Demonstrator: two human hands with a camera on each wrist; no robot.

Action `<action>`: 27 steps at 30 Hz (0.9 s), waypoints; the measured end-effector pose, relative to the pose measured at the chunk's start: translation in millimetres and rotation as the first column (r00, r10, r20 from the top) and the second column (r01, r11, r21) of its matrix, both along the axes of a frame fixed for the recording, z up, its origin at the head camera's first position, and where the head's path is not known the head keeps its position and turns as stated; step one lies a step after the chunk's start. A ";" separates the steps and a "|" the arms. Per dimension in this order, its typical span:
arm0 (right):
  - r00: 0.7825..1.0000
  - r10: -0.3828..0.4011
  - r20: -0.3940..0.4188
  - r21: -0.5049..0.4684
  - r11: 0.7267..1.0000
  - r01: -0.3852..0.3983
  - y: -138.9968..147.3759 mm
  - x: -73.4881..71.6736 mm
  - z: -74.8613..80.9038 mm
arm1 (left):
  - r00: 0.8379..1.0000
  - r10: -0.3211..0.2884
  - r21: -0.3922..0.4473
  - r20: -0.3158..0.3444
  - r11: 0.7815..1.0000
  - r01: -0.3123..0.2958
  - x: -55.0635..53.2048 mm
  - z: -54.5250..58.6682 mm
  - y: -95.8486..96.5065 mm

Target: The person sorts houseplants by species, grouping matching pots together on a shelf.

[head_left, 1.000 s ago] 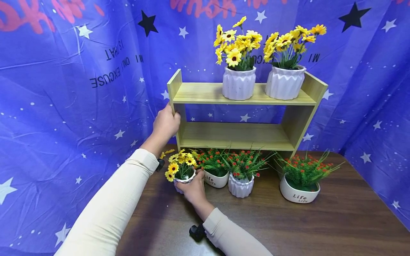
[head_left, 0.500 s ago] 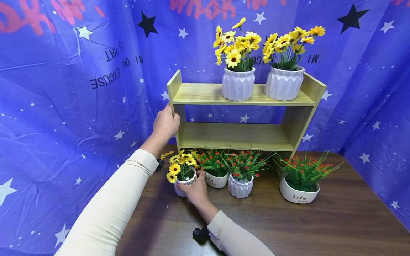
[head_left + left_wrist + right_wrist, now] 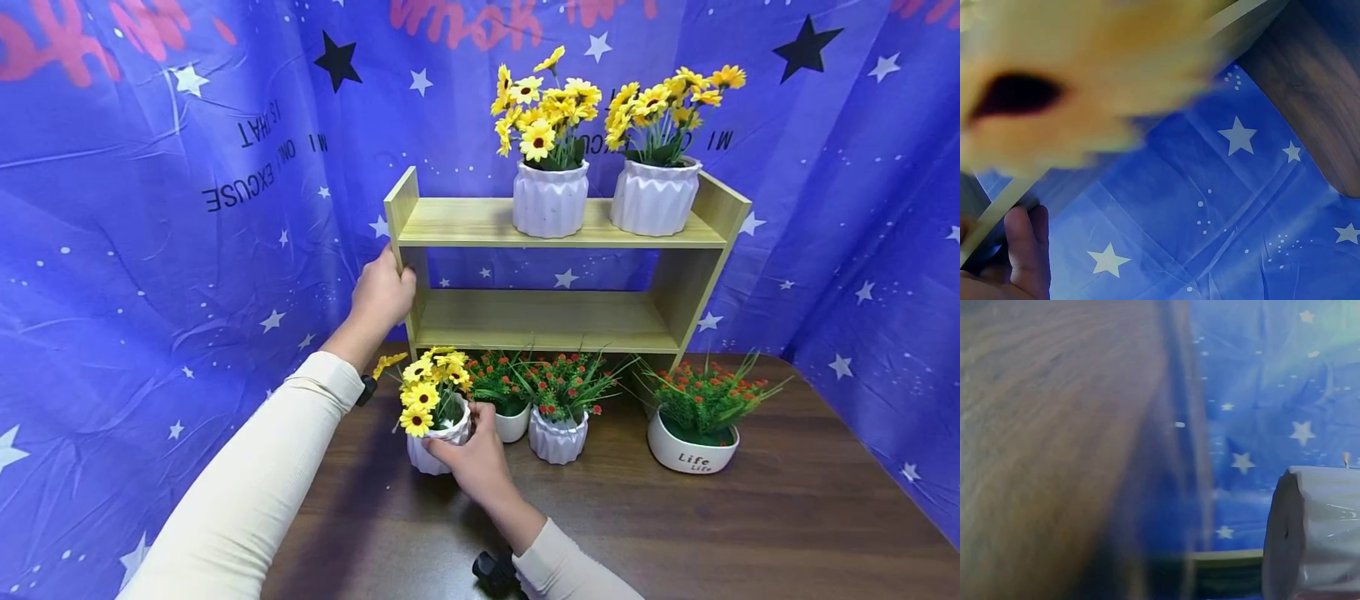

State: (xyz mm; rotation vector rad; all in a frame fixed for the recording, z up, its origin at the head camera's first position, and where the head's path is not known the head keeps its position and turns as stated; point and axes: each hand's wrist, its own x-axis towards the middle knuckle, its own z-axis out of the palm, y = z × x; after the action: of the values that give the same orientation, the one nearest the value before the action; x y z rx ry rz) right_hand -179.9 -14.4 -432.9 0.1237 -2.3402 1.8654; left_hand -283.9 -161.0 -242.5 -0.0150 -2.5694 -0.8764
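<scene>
My left hand (image 3: 381, 293) grips the left side panel (image 3: 401, 200) of a light wooden shelf (image 3: 547, 321); its fingers (image 3: 1025, 250) curl at the board in the left wrist view. Before the shelf's lower left, my right hand (image 3: 480, 458) holds a white ribbed flowerpot (image 3: 426, 454) by its right side. Yellow daisies with dark centres (image 3: 427, 387) fill this pot. In the right wrist view a white pot (image 3: 1332, 531) shows its dark underside turned toward the blurred tabletop (image 3: 1041, 437). A yellow bloom (image 3: 1085, 112) covers much of the left wrist view.
Two white pots (image 3: 551, 200) of yellow daisies stand on the shelf's top board. Along its foot are red-flowered plants in a ribbed pot (image 3: 557, 437) and in white bowls (image 3: 692, 450). Blue star-patterned cloth (image 3: 187, 333) hangs behind and beside the brown table (image 3: 675, 533).
My right hand has brought the daisy pot a little toward me and to the right, away from the table's left end. The left hand keeps its grip on the side panel. The view shifted slightly.
</scene>
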 end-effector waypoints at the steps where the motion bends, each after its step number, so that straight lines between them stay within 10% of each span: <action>1: 1.000 0.016 -0.010 -0.014 1.000 -0.016 4.1 2.6 3.5 | 1.000 -0.002 -0.003 -0.002 1.000 0.002 -0.4 -0.3 -0.6; 16: 0.991 0.032 -0.127 -0.012 0.999 -0.034 57.3 25.3 79.7 | 0.997 -0.062 -0.027 -0.054 0.998 0.061 -2.7 -0.7 -6.1; 27: 0.966 0.042 -0.256 0.044 0.999 -0.032 89.6 11.6 154.4 | 0.997 -0.055 -0.020 -0.056 0.998 0.054 -1.5 0.2 -5.4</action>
State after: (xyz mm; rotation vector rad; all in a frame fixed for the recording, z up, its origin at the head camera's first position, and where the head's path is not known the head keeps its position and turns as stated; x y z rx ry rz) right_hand -168.3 75.3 -278.5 0.3917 -2.2110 1.7031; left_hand -285.4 -166.4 -242.3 -0.1137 -2.5349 -0.8600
